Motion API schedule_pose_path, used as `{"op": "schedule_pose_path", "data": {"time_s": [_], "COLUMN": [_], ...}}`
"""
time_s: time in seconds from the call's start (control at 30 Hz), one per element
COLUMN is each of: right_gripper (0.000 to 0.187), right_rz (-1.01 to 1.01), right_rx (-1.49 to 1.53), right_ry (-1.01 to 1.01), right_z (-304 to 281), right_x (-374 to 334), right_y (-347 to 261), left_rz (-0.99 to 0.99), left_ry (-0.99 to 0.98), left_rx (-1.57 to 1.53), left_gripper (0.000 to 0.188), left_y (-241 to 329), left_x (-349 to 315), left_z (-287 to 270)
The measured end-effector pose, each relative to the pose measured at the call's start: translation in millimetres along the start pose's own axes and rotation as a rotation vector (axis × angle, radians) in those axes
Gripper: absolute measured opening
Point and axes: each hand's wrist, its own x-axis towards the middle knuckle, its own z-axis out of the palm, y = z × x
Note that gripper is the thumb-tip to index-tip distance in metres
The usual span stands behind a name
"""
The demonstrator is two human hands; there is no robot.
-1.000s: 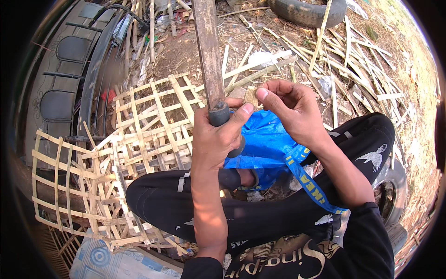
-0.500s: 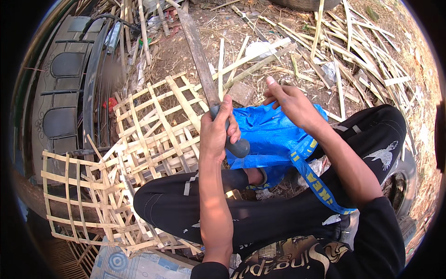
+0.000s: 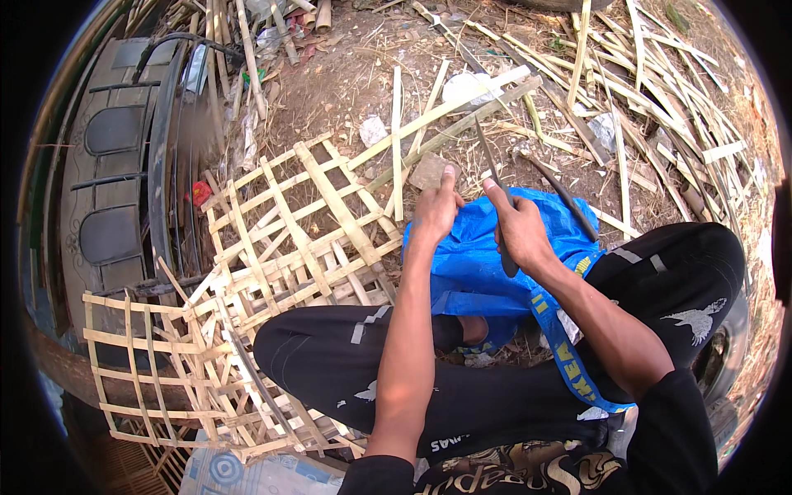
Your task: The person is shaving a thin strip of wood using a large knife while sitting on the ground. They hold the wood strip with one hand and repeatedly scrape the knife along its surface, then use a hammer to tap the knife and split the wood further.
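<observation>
My right hand (image 3: 523, 233) is closed round a knife (image 3: 490, 157) with a narrow dark blade pointing up and away; its lower end shows below my fingers. Left of it, over the edge of a blue plastic bag (image 3: 462, 285), my left hand (image 3: 436, 216) is closed with the thumb raised. What it holds, if anything, is hidden. A dark, slightly curved tool (image 3: 569, 200) lies across the bag's right side; I cannot tell its kind. Just beyond my left hand a flat brownish block (image 3: 430, 171) rests on the ground.
Woven bamboo lattice (image 3: 285, 219) spreads left of my legs. Several split bamboo strips (image 3: 643, 107) lie piled at the far right. A metal frame with dark panels (image 3: 115, 181) stands at the left, and a tyre (image 3: 724, 355) lies beside my right knee.
The long machete is gone from my left hand's grip. My right hand, open before, now grips a knife. A dark curved tool has come into sight on the bag. My hands are closer together.
</observation>
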Motion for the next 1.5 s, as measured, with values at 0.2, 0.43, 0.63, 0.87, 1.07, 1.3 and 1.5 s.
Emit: {"op": "schedule_pose_path", "data": {"time_s": [0.2, 0.43, 0.63, 0.87, 1.07, 1.3, 1.5], "right_gripper": [0.057, 0.048, 0.044, 0.039, 0.041, 0.057, 0.055], "right_rz": [-0.022, 0.019, -0.115, -0.273, -0.386, -0.428, -0.459], "right_rx": [-0.17, -0.195, -0.162, -0.079, -0.196, 0.06, -0.019], "right_ry": [0.015, -0.124, -0.175, -0.101, -0.097, -0.073, -0.056], "right_z": [-9, -12, 0, 7, -18, -13, -16], "right_x": [2, 1, -5, -27, -64, -95, -78], "right_y": [-3, -7, -19, -38, -57, -42, -26], "left_rz": [-0.363, -0.315, -0.032, 0.631, 0.723, 0.731, 0.745], "left_ry": [0.414, 0.086, 0.623, 1.052, 1.058, 0.901, 0.922], "left_rx": [0.319, -0.459, 0.054, 0.072, 0.063, -0.093, -0.202], "left_gripper": [0.069, 0.024, 0.029, 0.023, 0.02, 0.02, 0.024], "left_y": [-171, -183, -107, 64, 97, 53, 24], "left_x": [87, 60, 30, -111, -195, -158, -146], "left_z": [-40, -66, -178, -237, -228, -196, -187]}}
